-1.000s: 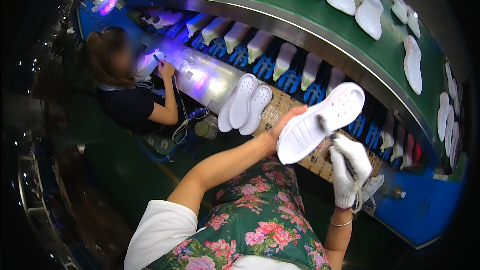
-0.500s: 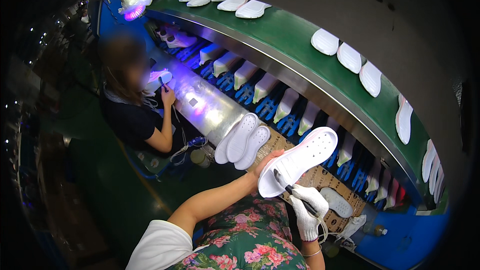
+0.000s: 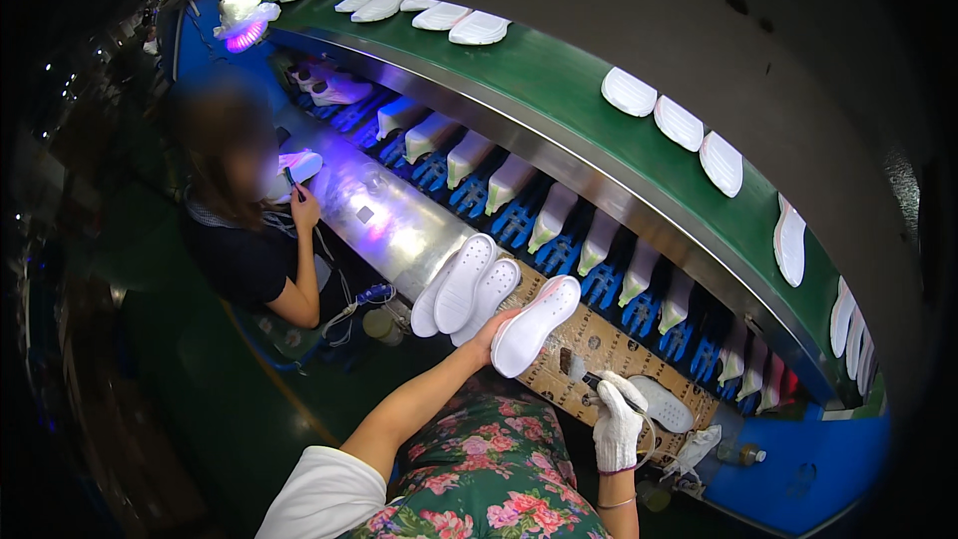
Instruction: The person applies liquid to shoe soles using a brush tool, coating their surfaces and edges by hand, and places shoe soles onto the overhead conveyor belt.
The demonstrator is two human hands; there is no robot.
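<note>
My bare left hand (image 3: pixel 488 337) grips a white shoe sole (image 3: pixel 539 324) by its near left edge; the inner face, with small holes toward the far end, is turned up. In a white knitted glove, my right hand (image 3: pixel 619 419) is closed around a dark-handled brush (image 3: pixel 573 364) with a pale cord trailing from it. The bristles are to the right of the sole, apart from it, over the brown cardboard (image 3: pixel 599 344). Just left of the held sole stand several white soles (image 3: pixel 464 284), leaning together. A greyish sole (image 3: pixel 664 404) lies beside the gloved hand.
Shoe uppers on lasts (image 3: pixel 554 218) stand in a row on blue holders (image 3: pixel 514 225) behind the bench. Above them runs a green conveyor belt (image 3: pixel 559 70) bearing white soles. A co-worker (image 3: pixel 239 230) sits at the left, holding a shoe and a brush. A small bottle (image 3: pixel 740 454) lies at right.
The held sole has moved left and lower, away from the brush. The brush, earlier inside the sole's near end, is now off it. The whole view has shifted slightly.
</note>
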